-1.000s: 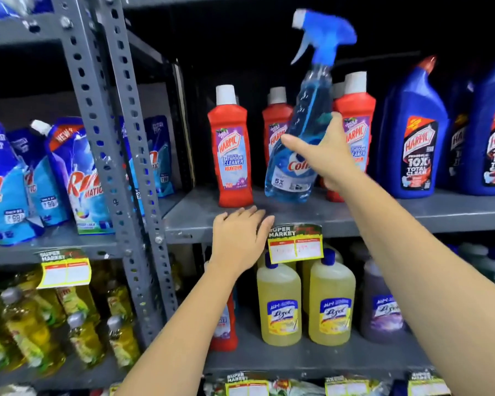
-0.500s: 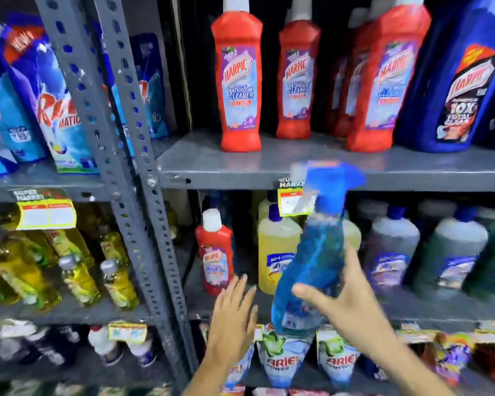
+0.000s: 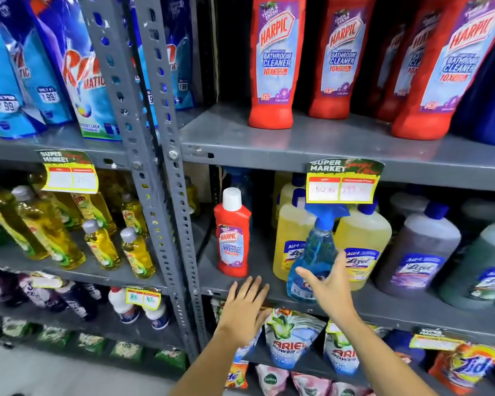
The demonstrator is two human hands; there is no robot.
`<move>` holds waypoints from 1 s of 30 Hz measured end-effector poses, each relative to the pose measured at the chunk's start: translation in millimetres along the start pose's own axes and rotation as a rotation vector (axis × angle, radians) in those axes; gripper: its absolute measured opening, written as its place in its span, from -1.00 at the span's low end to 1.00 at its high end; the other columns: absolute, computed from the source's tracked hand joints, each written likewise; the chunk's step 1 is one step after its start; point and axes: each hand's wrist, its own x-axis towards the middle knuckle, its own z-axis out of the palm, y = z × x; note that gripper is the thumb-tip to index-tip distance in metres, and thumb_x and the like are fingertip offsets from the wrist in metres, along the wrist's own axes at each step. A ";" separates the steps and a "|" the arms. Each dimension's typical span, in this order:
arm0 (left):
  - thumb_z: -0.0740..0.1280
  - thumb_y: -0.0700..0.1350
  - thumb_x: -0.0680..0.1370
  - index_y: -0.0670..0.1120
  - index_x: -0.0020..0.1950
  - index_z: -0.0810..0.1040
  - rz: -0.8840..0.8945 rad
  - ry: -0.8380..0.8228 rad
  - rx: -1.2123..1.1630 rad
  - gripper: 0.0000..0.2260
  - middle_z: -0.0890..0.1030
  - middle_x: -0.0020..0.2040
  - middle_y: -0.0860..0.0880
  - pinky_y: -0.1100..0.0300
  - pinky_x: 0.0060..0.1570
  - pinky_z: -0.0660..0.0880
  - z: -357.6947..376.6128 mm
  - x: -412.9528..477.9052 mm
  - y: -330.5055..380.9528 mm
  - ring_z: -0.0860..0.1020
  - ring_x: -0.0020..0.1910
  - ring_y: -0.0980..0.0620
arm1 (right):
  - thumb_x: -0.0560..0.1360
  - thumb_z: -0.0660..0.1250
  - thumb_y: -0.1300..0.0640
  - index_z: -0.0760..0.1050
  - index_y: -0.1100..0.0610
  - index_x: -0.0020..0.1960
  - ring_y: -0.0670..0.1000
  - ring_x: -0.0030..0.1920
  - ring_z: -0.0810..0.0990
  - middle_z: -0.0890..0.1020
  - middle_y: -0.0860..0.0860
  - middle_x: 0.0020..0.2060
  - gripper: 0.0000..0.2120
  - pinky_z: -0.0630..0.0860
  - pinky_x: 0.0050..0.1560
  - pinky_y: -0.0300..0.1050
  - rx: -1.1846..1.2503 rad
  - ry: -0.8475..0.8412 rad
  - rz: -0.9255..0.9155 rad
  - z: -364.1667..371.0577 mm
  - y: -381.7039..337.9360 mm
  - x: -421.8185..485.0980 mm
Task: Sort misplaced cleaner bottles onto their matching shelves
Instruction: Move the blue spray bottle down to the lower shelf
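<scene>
A blue trigger spray bottle (image 3: pixel 317 247) stands upright at the front of the middle shelf (image 3: pixel 397 307), right in front of the yellow Lizol bottles (image 3: pixel 365 235). My right hand (image 3: pixel 329 287) wraps its lower body, thumb on the left and fingers on the right. My left hand (image 3: pixel 245 307) lies flat on that shelf's front edge and holds nothing. Just above it a lone small red Harpic bathroom cleaner bottle (image 3: pixel 232 241) stands on the middle shelf. Large red Harpic bottles (image 3: pixel 275 61) line the upper shelf (image 3: pixel 297 138).
Purple and green Lizol bottles (image 3: pixel 420 252) fill the middle shelf to the right. A price tag (image 3: pixel 343 184) hangs over the spray head. A grey perforated upright (image 3: pixel 155 167) divides the racks; dish liquid bottles (image 3: pixel 52 230) and detergent pouches (image 3: pixel 80 67) sit left, Ariel pouches (image 3: pixel 292 341) below.
My right hand has brought the spray bottle down from the upper Harpic shelf to the middle shelf by the Lizol bottles. My left hand dropped from the upper shelf edge to the middle one.
</scene>
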 end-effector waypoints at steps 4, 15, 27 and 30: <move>-0.46 0.31 0.51 0.01 0.60 0.01 0.061 0.047 -0.005 -0.24 -0.02 0.60 -0.01 -0.05 0.45 -0.23 1.3 0.2 2.9 -0.05 0.57 -0.07 | 0.36 0.56 0.13 0.23 0.03 0.28 0.02 0.19 0.59 0.55 0.03 0.17 -0.35 0.58 0.16 0.07 0.009 -0.018 0.003 7.1 8.8 4.1; -0.31 0.22 0.55 0.04 0.60 0.00 0.064 0.089 -0.030 -0.35 -0.02 0.61 0.00 0.02 0.43 -0.30 3.4 -0.3 -1.1 -0.08 0.57 -0.03 | 0.24 0.64 0.13 0.29 0.02 0.28 -0.07 0.08 0.57 0.55 -0.07 0.07 -0.25 0.52 0.01 -0.21 -0.172 -0.070 0.008 -2.9 24.1 0.2; -0.35 0.26 0.51 0.00 0.60 0.03 0.092 0.089 -0.019 -0.28 -0.02 0.61 0.01 0.02 0.48 -0.25 -1.4 -5.8 -4.9 -0.12 0.57 0.02 | 0.28 0.61 0.08 0.28 0.08 0.34 -0.06 0.18 0.55 0.53 -0.03 0.17 -0.24 0.56 0.12 -0.06 -0.198 -0.064 0.053 0.9 37.9 -3.6; -0.24 0.21 0.62 -0.05 0.54 0.26 0.058 0.192 -0.053 -0.37 0.20 0.57 -0.01 0.06 0.52 -0.13 -1.0 -19.7 -22.4 0.05 0.55 0.05 | 0.43 0.49 0.06 0.34 0.14 0.36 -0.05 0.18 0.49 0.51 -0.01 0.16 -0.42 0.46 0.18 -0.12 -0.196 0.207 -0.096 1.8 28.2 -36.6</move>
